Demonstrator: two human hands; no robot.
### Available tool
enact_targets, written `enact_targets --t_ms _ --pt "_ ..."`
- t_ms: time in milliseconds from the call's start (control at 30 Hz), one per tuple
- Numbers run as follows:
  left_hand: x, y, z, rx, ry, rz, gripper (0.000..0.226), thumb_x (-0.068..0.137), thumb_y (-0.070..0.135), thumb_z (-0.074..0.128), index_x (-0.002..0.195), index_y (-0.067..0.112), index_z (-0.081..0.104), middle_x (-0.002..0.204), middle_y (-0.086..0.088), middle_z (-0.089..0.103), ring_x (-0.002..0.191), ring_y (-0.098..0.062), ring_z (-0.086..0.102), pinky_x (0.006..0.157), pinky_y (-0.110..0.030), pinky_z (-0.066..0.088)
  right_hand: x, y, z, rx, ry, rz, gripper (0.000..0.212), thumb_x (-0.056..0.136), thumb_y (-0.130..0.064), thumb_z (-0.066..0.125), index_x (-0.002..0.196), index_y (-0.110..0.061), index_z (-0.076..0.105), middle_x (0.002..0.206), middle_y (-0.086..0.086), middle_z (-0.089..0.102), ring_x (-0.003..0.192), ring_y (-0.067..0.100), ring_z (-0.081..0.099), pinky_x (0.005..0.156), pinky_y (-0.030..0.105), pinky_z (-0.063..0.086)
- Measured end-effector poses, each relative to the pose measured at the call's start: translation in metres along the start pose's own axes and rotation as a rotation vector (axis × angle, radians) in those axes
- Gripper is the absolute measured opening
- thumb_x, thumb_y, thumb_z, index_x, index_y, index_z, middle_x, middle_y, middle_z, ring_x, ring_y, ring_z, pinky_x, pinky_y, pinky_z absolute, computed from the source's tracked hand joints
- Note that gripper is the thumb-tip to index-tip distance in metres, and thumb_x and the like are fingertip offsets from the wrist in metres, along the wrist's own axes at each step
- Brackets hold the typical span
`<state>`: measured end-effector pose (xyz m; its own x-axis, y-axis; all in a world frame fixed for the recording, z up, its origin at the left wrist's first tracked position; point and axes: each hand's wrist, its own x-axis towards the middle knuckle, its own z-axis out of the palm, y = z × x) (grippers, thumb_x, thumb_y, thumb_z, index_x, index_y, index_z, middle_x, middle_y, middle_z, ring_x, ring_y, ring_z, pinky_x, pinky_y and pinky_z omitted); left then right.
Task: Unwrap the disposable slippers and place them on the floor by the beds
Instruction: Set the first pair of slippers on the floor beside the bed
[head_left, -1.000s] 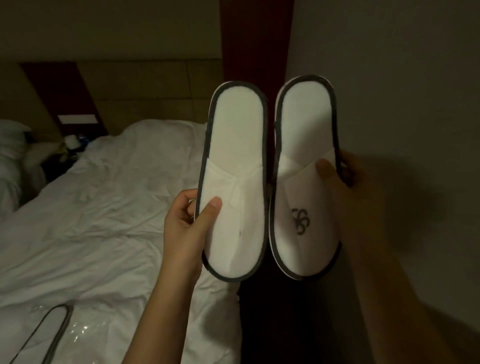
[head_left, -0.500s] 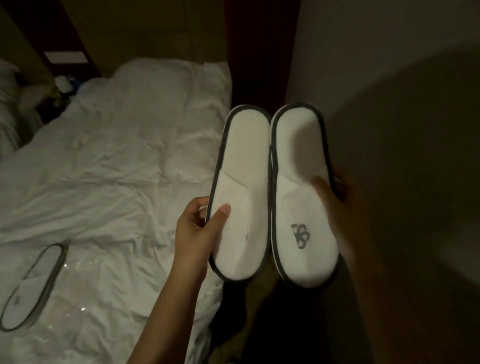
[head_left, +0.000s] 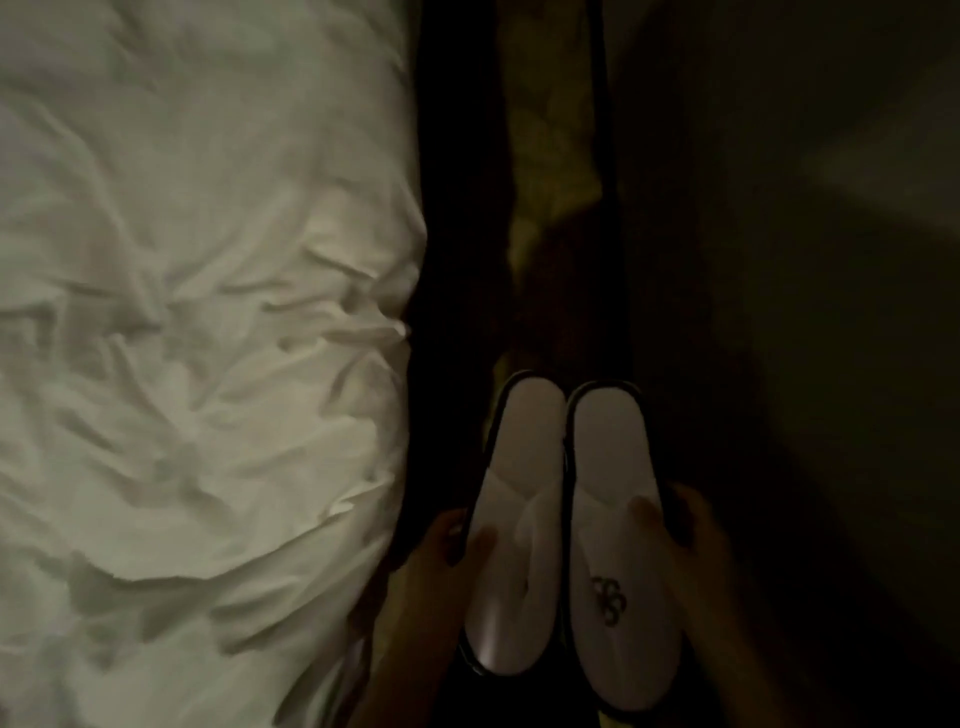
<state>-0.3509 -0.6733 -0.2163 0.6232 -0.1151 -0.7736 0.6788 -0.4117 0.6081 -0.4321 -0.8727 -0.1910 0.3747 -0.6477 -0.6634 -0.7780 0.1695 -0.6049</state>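
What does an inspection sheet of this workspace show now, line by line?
Surface: dark floor strip between bed and wall, dim.
Job's things: left slipper and right slipper, unwrapped, side by side, the right one bearing a logo; both held.
Clutter: nothing seen.
Hands: left hand grips the left slipper's edge; right hand grips the right slipper's.
Cables: nothing seen.
Surroundings: rumpled white bed on the left; plain wall on the right.
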Motion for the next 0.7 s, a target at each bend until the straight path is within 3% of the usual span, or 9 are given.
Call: enact_targets --t_ms 67,133,200,267,367,433,500,700 --pt "0.038 -0.038 0.015 -0.033 -0.035 -0.080 0.022 0.088 0.026 0.062 0.106 0.033 0.050 0.096 0.019 0.059 0.081 0.002 0.055 0.069 -0.017 0.049 0.033 0.051 0.021 0.005 -0.010 0.062 0.048 0.088 -0.040 0.059 0.131 -0.022 0.049 0.129 0.005 0.056 0.117 0.031 0.054 0.094 0.047 0.046" --pt "0.072 -0.073 0.027 -0.064 -0.023 -0.141 0.025 0.089 0.022 0.060 0.109 0.032 0.049 0.114 0.007 0.061 0.091 -0.007 0.057 0.081 -0.028 0.052 0.063 0.095 0.044 0.071 -0.049 0.099 0.045 0.090 -0.034 0.058 0.132 -0.023 0.047 0.132 0.006 0.055 0.118 0.031 0.055 0.097 0.050 0.046" --pt "0.108 -0.115 0.036 -0.051 -0.003 -0.140 0.024 0.089 0.018 0.060 0.107 0.031 0.051 0.124 -0.006 0.059 0.095 -0.013 0.059 0.088 -0.037 0.050 0.093 0.133 0.073 0.156 -0.110 0.102 0.039 0.089 -0.033 0.059 0.125 -0.024 0.050 0.125 0.005 0.059 0.113 0.029 0.058 0.089 0.043 0.048" --pt "0.145 -0.152 0.048 -0.005 0.039 -0.151 0.032 0.089 0.014 0.061 0.119 0.021 0.053 0.126 -0.009 0.056 0.089 -0.008 0.055 0.080 -0.030 0.046 0.128 0.167 0.103 0.203 -0.119 0.104 0.038 0.084 -0.039 0.064 0.118 -0.025 0.052 0.119 0.004 0.060 0.106 0.025 0.060 0.078 0.032 0.048" --pt "0.208 -0.203 0.058 -0.004 0.101 -0.171 0.053 0.087 0.018 0.063 0.136 0.009 0.044 0.130 -0.001 0.048 0.108 -0.014 0.051 0.087 -0.030 0.040 0.189 0.217 0.143 0.161 -0.131 0.074 0.038 0.095 -0.011 0.051 0.132 -0.010 0.045 0.125 0.007 0.054 0.113 0.024 0.054 0.074 0.015 0.051" --pt "0.249 -0.232 0.061 0.047 0.086 -0.159 0.059 0.086 0.028 0.064 0.139 0.015 0.043 0.141 0.002 0.044 0.124 -0.020 0.048 0.099 -0.037 0.041 0.225 0.241 0.162 0.111 -0.145 0.051 0.039 0.096 -0.013 0.050 0.134 -0.009 0.043 0.129 0.012 0.056 0.117 0.028 0.055 0.092 0.029 0.051" --pt "0.283 -0.254 0.064 0.060 0.055 -0.118 0.055 0.088 0.028 0.061 0.138 0.016 0.043 0.137 0.003 0.046 0.124 -0.020 0.048 0.100 -0.039 0.042 0.252 0.261 0.182 0.110 -0.171 0.067 0.046 0.095 -0.020 0.052 0.138 -0.011 0.039 0.131 0.011 0.054 0.119 0.028 0.054 0.103 0.046 0.044" --pt "0.363 -0.298 0.070 0.151 0.040 0.030 0.055 0.091 0.026 0.055 0.141 0.010 0.039 0.145 -0.016 0.045 0.131 -0.033 0.046 0.105 -0.054 0.040 0.307 0.308 0.233 0.206 -0.150 0.101 0.048 0.097 -0.017 0.049 0.142 -0.010 0.036 0.138 0.008 0.048 0.123 0.025 0.049 0.104 0.041 0.041"
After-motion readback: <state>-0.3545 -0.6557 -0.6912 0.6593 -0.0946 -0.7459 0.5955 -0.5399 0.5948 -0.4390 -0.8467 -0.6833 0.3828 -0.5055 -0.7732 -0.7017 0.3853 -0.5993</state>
